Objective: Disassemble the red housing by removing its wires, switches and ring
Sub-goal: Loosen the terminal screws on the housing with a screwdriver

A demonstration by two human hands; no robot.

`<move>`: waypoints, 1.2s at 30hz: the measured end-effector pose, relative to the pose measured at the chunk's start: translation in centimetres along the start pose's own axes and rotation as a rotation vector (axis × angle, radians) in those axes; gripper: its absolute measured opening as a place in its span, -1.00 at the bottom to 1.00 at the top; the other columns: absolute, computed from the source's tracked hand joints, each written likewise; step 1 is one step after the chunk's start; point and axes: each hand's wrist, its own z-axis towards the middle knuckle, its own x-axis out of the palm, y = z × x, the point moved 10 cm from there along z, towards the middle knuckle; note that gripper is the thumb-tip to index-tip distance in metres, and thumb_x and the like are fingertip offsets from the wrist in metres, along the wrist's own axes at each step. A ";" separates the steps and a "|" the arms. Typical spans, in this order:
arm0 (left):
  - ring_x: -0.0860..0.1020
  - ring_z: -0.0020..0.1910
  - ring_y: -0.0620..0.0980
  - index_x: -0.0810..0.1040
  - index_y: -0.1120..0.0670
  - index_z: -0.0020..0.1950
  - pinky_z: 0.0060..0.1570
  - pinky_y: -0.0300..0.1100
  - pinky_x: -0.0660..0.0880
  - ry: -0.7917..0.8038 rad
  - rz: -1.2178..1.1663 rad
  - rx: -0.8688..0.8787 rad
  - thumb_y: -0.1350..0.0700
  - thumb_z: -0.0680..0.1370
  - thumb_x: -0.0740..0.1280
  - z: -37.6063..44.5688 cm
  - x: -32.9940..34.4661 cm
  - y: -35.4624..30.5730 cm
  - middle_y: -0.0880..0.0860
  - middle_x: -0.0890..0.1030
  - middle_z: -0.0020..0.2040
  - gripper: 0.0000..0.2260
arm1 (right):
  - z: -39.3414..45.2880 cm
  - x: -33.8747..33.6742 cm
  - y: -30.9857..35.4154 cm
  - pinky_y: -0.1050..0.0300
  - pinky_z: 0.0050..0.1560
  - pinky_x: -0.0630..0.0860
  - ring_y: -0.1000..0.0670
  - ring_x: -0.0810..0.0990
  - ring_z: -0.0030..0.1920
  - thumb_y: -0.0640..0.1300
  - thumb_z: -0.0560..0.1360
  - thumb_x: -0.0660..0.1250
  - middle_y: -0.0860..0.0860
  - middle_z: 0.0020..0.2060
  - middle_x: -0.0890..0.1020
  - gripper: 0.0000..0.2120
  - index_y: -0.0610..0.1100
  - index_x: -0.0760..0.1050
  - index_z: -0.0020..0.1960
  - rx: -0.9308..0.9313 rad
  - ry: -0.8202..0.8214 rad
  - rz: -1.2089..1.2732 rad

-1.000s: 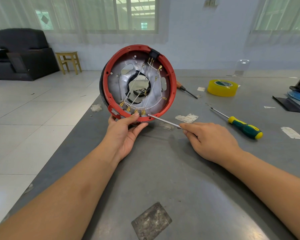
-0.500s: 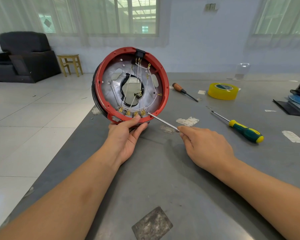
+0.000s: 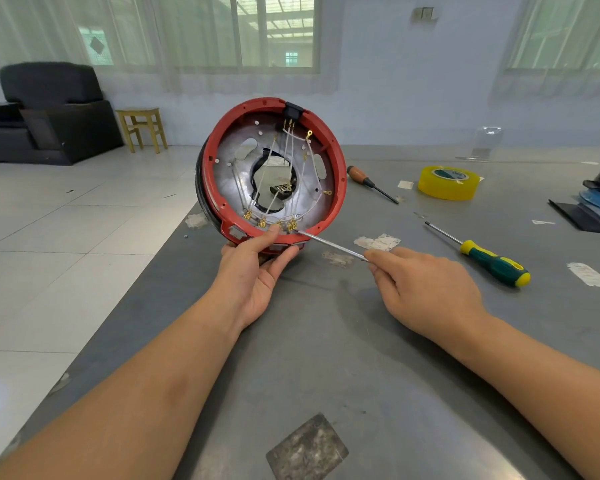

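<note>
Our left hand (image 3: 257,271) pinches the red housing (image 3: 340,168) by its lower rim, thumb just beside the brass terminals (image 3: 262,221); our right hand (image 3: 426,292) fingers pinch a thin metal tool (image 3: 333,247) against them.

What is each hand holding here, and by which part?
Left hand grips the red housing at its lower rim; right hand pinches a thin metal tool by its near end.

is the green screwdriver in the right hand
No, the green screwdriver lies on the table, while the right hand holds a thin metal tool.
</note>
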 end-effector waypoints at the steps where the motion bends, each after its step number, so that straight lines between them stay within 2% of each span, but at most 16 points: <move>1: 0.72 0.14 0.25 0.34 0.28 0.54 -0.06 -0.02 0.71 0.007 0.010 -0.003 0.31 0.59 0.45 0.0 0.1 0.0 0.29 0.65 0.30 -0.45 | 0.0 0.0 0.2 0.03 -0.29 0.54 -0.12 0.65 -0.09 0.14 0.67 0.02 0.14 0.03 0.62 -0.70 0.20 0.39 0.33 -0.011 -0.003 -0.001; 6: 0.72 0.14 0.21 0.33 0.23 0.55 0.00 0.04 0.71 0.020 0.070 0.006 0.27 0.59 0.45 -0.1 0.4 -0.1 0.29 0.63 0.32 -0.44 | -0.1 0.2 0.7 0.01 -0.26 0.57 -0.12 0.65 -0.09 0.14 0.66 0.01 0.14 0.01 0.62 -0.71 0.21 0.37 0.31 -0.028 -0.008 0.002; 11: 0.74 0.12 0.15 0.37 0.23 0.51 -0.04 0.02 0.71 -0.013 0.119 0.029 0.24 0.58 0.47 -0.2 0.2 -0.3 0.25 0.65 0.30 -0.47 | -0.2 0.2 0.3 0.04 -0.28 0.56 -0.11 0.66 -0.09 0.14 0.65 0.01 0.15 0.02 0.64 -0.69 0.21 0.39 0.32 -0.037 -0.033 -0.002; 16: 0.75 0.08 0.10 0.57 0.25 0.32 -0.11 -0.08 0.70 -0.035 0.183 0.045 0.27 0.57 0.47 0.0 -0.5 -0.9 0.19 0.75 0.10 -0.68 | 0.1 -0.3 -0.5 0.12 -0.41 0.43 -0.08 0.64 -0.17 0.10 0.65 0.06 0.13 -0.05 0.66 -0.71 0.17 0.48 0.25 -0.030 -0.080 0.002; 19: 0.74 0.10 0.13 0.62 0.26 0.21 -0.11 -0.09 0.70 -0.037 0.168 0.027 0.28 0.56 0.47 0.0 -0.9 -0.9 0.19 0.76 0.06 -0.77 | 0.1 -0.4 -1.1 0.12 -0.43 0.47 -0.06 0.63 -0.20 0.11 0.63 0.02 0.13 -0.08 0.65 -0.68 0.16 0.48 0.23 -0.021 -0.081 -0.029; 22: 0.75 0.03 0.22 0.61 0.26 0.15 -0.10 0.02 0.71 -0.010 0.124 -0.018 0.30 0.57 0.45 0.0 -1.0 -0.6 0.24 0.75 0.04 -0.83 | 0.1 -0.4 -1.2 0.12 -0.43 0.48 -0.04 0.62 -0.23 0.13 0.62 -0.03 0.12 -0.12 0.63 -0.65 0.15 0.49 0.21 -0.030 -0.084 -0.052; 26: 0.74 0.02 0.32 0.58 0.24 0.10 -0.07 0.17 0.71 0.022 0.131 -0.032 0.31 0.58 0.40 -0.1 -0.6 -0.2 0.25 0.75 -0.02 -0.89 | 0.1 -0.3 -0.7 0.16 -0.45 0.40 -0.08 0.62 -0.25 0.15 0.62 -0.02 0.13 -0.13 0.62 -0.66 0.16 0.47 0.21 -0.048 -0.090 -0.054; 31: 0.73 0.08 0.30 0.57 0.24 0.15 -0.05 0.16 0.71 0.003 0.122 0.011 0.32 0.59 0.37 -0.5 -0.4 -0.6 0.26 0.75 0.01 -0.85 | 0.0 -0.3 -0.2 0.16 -0.45 0.39 -0.08 0.63 -0.24 0.15 0.62 -0.04 0.14 -0.11 0.63 -0.66 0.17 0.45 0.22 -0.063 -0.094 -0.048; 36: 0.72 0.12 0.29 0.47 0.28 0.39 0.02 0.21 0.70 -0.070 0.107 0.044 0.32 0.57 0.39 -0.7 -0.7 -1.1 0.29 0.72 0.11 -0.61 | 0.0 -0.2 -0.6 0.17 -0.45 0.34 -0.06 0.62 -0.21 0.15 0.66 0.01 0.14 -0.07 0.63 -0.70 0.20 0.43 0.28 -0.065 -0.073 -0.037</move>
